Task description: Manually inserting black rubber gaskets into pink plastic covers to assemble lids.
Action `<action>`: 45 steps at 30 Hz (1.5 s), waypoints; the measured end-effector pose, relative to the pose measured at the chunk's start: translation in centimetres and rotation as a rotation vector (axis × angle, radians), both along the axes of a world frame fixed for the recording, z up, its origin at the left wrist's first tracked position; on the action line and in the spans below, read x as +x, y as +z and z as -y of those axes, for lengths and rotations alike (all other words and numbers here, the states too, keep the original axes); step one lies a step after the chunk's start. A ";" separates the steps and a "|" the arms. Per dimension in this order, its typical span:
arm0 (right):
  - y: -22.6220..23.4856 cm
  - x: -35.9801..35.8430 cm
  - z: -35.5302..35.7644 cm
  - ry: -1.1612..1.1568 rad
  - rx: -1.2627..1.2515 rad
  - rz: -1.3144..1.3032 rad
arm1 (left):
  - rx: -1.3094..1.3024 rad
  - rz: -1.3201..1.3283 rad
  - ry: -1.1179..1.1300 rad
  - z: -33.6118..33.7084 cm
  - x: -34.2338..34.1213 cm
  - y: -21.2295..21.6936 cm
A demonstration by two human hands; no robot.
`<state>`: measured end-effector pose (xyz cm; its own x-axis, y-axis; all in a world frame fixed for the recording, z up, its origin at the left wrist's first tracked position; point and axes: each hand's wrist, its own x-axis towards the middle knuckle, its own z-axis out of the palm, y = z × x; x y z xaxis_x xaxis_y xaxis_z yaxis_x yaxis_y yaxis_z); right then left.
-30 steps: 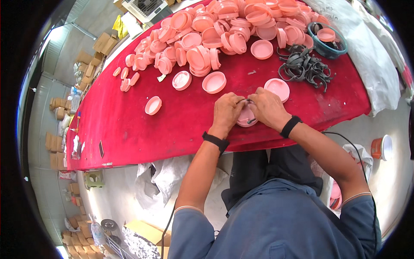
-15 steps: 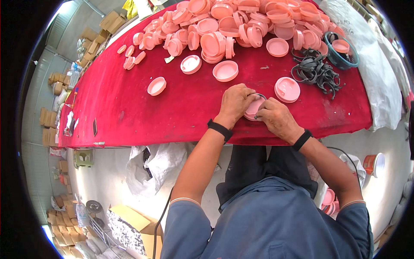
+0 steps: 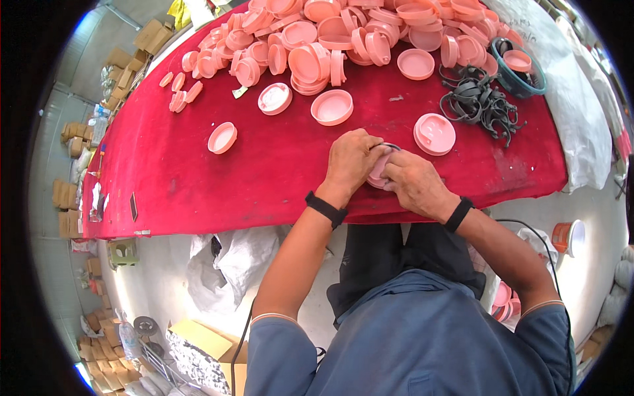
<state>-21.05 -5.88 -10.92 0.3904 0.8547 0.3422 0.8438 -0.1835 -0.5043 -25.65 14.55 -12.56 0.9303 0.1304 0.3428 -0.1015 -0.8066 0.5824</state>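
Close to the table's front edge, a round pink plastic lid (image 3: 376, 174) is held between my two hands. My left hand (image 3: 350, 162) pinches its left and far side. Along the far rim shows a short stretch of a dark grey rubber ring (image 3: 391, 146); the rest is hidden by my fingers. My right hand (image 3: 417, 183) is closed over the lid's right side, its fingertips pressed at the rim and inside. Just beyond my right hand sits a pair of stacked pink lids (image 3: 436, 134). A tangled heap of dark grey rubber rings (image 3: 477, 104) lies farther right.
A large heap of pink lids (image 3: 304, 65) covers the far part of the red-covered table (image 3: 277, 178). Loose lids, such as one at the left (image 3: 222, 138), lie nearer me. A blue-green basket (image 3: 536, 84) stands at the far right beside white sacking (image 3: 581, 132).
My right hand's fingers have shifted up and inward along the lid's rim. The lid looks more tilted, and less of it shows. The whole view has shifted slightly.
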 end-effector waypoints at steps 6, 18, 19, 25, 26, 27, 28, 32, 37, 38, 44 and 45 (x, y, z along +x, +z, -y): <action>-0.5 1.1 -0.3 0.054 -0.004 0.005 | 0.028 -0.041 0.002 0.0 0.1 -0.1; 0.0 -0.7 0.5 -0.092 0.318 -0.152 | 0.018 -0.084 0.022 0.3 -1.0 0.4; 0.0 -1.2 0.5 -0.100 0.328 -0.150 | 0.052 -0.085 0.073 0.7 -1.6 0.0; -1.2 -1.9 -0.1 -0.552 0.229 -0.301 | -0.104 -0.087 0.185 2.4 -1.7 0.3; -2.3 -1.2 0.1 -0.607 0.239 -0.243 | -0.208 -0.130 0.208 3.3 -1.4 0.8; -2.8 -1.2 -0.4 -0.635 0.256 -0.233 | -0.196 -0.122 0.177 3.1 -1.8 0.5; -2.9 -1.4 -1.1 -0.603 0.211 -0.355 | -0.477 -0.032 0.209 2.4 -2.1 -0.2; -0.2 -2.6 -1.1 -0.659 0.293 -0.664 | -1.014 0.053 0.243 3.1 -2.4 0.2; -0.2 -3.5 -0.2 -0.626 0.393 -0.371 | -1.411 -0.206 0.058 4.8 -2.2 1.1; -0.3 -3.4 -0.1 -0.622 0.402 -0.377 | -1.366 -0.215 0.044 5.1 -1.9 1.0; 1.7 -4.2 0.5 -0.533 0.553 -0.406 | -1.185 -0.112 0.090 8.1 -1.7 2.5; 2.2 -4.2 0.4 -0.488 0.684 -0.315 | -1.196 -0.082 0.100 8.8 -1.3 2.9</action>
<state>-25.21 -6.30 -8.70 0.8190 0.2171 0.5311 0.5542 -0.0599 -0.8302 -26.97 5.75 -9.62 0.9113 0.3985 -0.1039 0.0029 0.2462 0.9692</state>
